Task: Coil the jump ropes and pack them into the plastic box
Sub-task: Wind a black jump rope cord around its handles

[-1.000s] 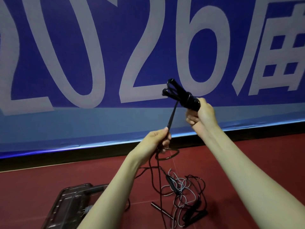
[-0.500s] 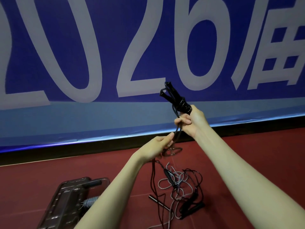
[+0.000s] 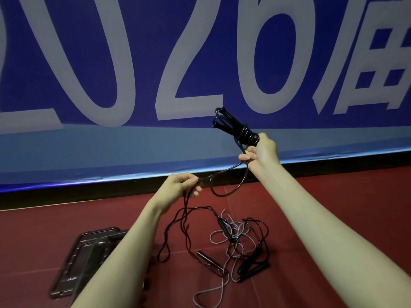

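Nearest the viewer, a dark translucent plastic box [image 3: 75,261] lies on the red floor [image 3: 333,207] at lower left, partly behind the left forearm. Just right of it, a tangle of loose grey and black ropes [image 3: 233,238] awaits coiling. Above, the left hand [image 3: 178,187] pinches the thin black rope [image 3: 224,173] between thumb and curled fingers, feeding slack. Farther, the right hand [image 3: 261,153] is clamped on the paired black rope handles [image 3: 233,125], several turns already wound around them. For a tidy coil, keep the fed strand lightly taut and lay each turn beside the last. Behind hangs a blue banner [image 3: 200,52].
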`<state>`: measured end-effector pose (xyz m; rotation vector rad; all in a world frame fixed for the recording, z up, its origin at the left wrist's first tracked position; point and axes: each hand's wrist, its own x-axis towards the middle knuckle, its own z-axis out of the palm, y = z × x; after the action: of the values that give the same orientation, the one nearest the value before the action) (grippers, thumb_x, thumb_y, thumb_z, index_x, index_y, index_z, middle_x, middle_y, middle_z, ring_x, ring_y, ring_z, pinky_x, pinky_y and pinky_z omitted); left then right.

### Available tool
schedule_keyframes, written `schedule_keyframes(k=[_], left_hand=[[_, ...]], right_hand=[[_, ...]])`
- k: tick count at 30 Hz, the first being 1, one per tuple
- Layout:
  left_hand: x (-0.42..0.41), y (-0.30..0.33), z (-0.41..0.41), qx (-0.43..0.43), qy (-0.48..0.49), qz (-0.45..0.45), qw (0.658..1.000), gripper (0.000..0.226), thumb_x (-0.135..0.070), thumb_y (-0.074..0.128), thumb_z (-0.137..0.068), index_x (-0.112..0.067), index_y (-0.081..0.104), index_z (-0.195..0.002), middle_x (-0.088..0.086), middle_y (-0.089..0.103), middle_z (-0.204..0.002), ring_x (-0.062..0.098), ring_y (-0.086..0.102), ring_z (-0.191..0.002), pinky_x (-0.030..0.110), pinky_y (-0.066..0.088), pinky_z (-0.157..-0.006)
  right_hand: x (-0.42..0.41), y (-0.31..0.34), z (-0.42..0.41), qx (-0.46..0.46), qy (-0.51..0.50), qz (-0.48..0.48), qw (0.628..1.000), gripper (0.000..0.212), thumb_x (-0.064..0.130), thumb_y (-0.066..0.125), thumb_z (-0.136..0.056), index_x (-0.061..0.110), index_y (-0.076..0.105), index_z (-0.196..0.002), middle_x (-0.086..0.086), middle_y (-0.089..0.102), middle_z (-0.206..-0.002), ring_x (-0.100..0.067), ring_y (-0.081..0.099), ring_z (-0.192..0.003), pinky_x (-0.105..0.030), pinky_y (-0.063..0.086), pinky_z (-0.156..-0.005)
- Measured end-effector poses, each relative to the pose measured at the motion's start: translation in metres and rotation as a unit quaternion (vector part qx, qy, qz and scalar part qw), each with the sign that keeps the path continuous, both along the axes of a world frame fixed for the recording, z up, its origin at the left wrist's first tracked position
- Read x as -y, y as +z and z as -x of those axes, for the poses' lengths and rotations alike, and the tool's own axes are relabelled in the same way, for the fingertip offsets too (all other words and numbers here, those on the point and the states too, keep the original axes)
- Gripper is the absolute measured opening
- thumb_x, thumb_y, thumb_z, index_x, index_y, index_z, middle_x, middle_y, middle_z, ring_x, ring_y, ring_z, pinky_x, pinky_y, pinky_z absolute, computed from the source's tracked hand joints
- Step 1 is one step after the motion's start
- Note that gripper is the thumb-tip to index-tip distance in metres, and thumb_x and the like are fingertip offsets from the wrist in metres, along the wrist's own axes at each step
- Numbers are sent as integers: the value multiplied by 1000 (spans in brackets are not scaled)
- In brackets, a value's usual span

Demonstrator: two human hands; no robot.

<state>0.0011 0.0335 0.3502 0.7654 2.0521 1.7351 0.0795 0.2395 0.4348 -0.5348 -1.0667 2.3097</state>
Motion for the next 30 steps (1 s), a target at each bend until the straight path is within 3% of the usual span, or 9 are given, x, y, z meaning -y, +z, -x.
schedule_keyframes(k=[4, 7, 9, 13, 16, 23, 25, 27, 30], left_hand=[[36, -33, 19, 109, 172, -5, 979, 25, -19, 54, -98, -9, 59, -76, 2, 54, -64, 8, 51, -47, 18, 40, -46], [44, -53, 23, 13, 242, 151, 958, 31, -24, 60, -95, -10, 60, -67, 1, 55, -62, 12, 40, -50, 21, 32, -48], [38, -52, 21, -26, 255, 166, 952, 29, -27, 60, -94, -11, 62, -69, 0, 59, -64, 15, 46, -59, 25, 36, -56], [32, -43, 18, -14, 184, 168, 968, 11, -17, 59, -94, -18, 65, -84, -1, 64, -84, 17, 57, -86, 27, 41, -77], [12, -19, 8, -47, 123, 145, 981, 15, -13, 53, -97, -17, 64, -105, 0, 65, -109, 15, 58, -106, 23, 36, -89], [-64, 23, -41, -16, -70, 16, 997, 29, -17, 40, -103, -8, 62, -118, 3, 64, -122, 13, 56, -120, 24, 38, -106], [-79, 23, -52, 7, -111, 4, 994, 32, -20, 34, -105, -7, 60, -118, 5, 68, -114, 15, 61, -114, 23, 42, -103], [-87, 25, -59, 51, -140, -29, 988, 32, -22, 31, -105, -7, 59, -111, 4, 70, -90, 15, 67, -88, 22, 51, -86], [-85, 31, -62, 32, -117, -19, 992, 29, -29, 36, -104, -15, 61, -98, -8, 45, -63, 5, 42, -54, 16, 38, -54]], right_hand=[[-19, 14, -4, -48, -36, 37, 997, 31, 9, 30, -94, 16, 32, -65, 5, 19, -43, -8, 13, -32, -14, 18, -38], [-20, 3, -3, -36, -40, 51, 997, 30, 7, 28, -95, 15, 34, -66, 4, 19, -47, -9, 14, -33, -15, 19, -37], [-17, -3, -1, -38, -38, 66, 996, 30, 7, 26, -96, 14, 35, -68, 4, 19, -44, -10, 15, -33, -16, 20, -38], [-21, 3, -2, -65, -31, 105, 992, 31, 6, 24, -96, 13, 35, -67, 4, 21, -42, -10, 15, -33, -17, 23, -39], [-19, 2, -4, -71, -21, 127, 989, 33, 7, 24, -98, 14, 34, -68, 4, 19, -43, -10, 14, -34, -18, 24, -39], [-18, 2, -4, -76, -18, 146, 986, 34, 8, 23, -99, 16, 32, -67, 4, 18, -41, -10, 13, -32, -18, 23, -39], [-19, 4, -5, -80, -19, 136, 987, 35, 7, 22, -98, 16, 30, -65, 4, 17, -41, -10, 12, -32, -17, 23, -39], [-21, 3, -6, -77, -22, 127, 989, 36, 7, 21, -98, 16, 29, -65, 4, 17, -40, -10, 12, -31, -16, 23, -38], [-25, -1, -6, -61, -27, 114, 991, 35, 10, 21, -100, 15, 32, -67, 4, 16, -40, -10, 12, -30, -16, 28, -39]])
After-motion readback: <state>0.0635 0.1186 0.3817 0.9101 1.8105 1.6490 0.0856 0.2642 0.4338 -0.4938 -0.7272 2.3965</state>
